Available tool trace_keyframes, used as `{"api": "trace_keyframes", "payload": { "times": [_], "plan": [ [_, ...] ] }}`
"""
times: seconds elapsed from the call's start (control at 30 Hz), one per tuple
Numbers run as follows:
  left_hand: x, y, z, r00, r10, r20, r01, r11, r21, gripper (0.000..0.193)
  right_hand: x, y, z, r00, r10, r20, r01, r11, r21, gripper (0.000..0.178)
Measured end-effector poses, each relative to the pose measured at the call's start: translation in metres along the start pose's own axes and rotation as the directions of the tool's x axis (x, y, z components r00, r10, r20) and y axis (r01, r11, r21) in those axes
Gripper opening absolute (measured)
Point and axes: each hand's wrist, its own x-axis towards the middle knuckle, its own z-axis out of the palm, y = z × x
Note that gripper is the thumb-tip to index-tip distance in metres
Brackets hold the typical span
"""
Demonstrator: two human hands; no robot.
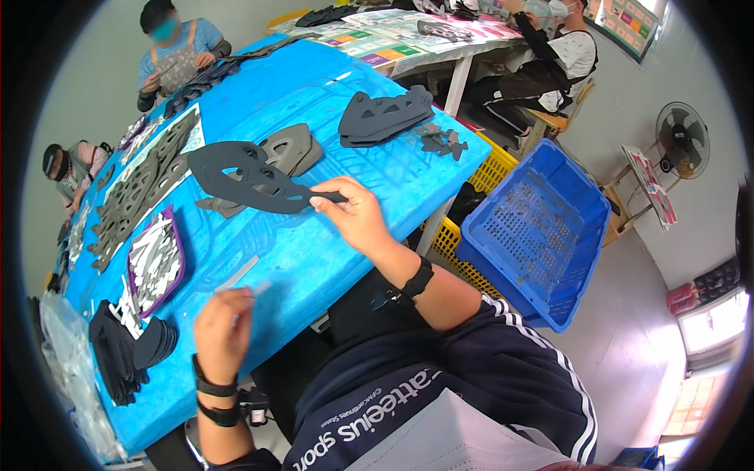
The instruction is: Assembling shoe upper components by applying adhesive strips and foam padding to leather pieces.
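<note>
My right hand [355, 213] grips the narrow end of a flat dark grey cut-out piece [284, 198], oval with several holes, and holds it over the blue-covered table [298, 243]. Closer to my body, my left hand [223, 328] is closed in a pinch, slightly blurred, on a small pale strip [262, 288]. Another white strip [238, 272] lies on the table just beyond it. Behind the held piece rest similar grey cut-out pieces [297, 149], partly covered by it.
Left are a purple-rimmed tray [182, 265] of white strips, stacked dark pieces [115, 353] and a long row of grey cut-outs [129, 206]. Far right sit a dark stack [381, 118] and scraps [442, 141]. A blue crate [491, 259] stands beside the table. Other people work beyond.
</note>
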Motion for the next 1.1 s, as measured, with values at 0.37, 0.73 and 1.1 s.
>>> {"api": "trace_keyframes", "payload": {
  "times": [0.37,0.73,1.1],
  "plan": [
    [-0.006,-0.011,0.016,0.964,-0.14,0.226,0.157,0.986,-0.06,0.034,0.0,-0.003,0.001,1.0,0.004,0.005,-0.004,0.999,-0.034,0.014],
    [-0.005,-0.051,0.029,0.954,-0.242,0.176,0.231,0.969,0.085,0.023,0.0,-0.004,0.0,0.999,0.028,0.025,-0.027,0.998,-0.056,0.014],
    [-0.005,-0.058,0.036,0.966,-0.242,0.096,0.216,0.951,0.22,0.019,0.0,-0.003,0.001,1.0,0.012,0.025,-0.011,1.0,-0.028,0.014]
  ]
}}
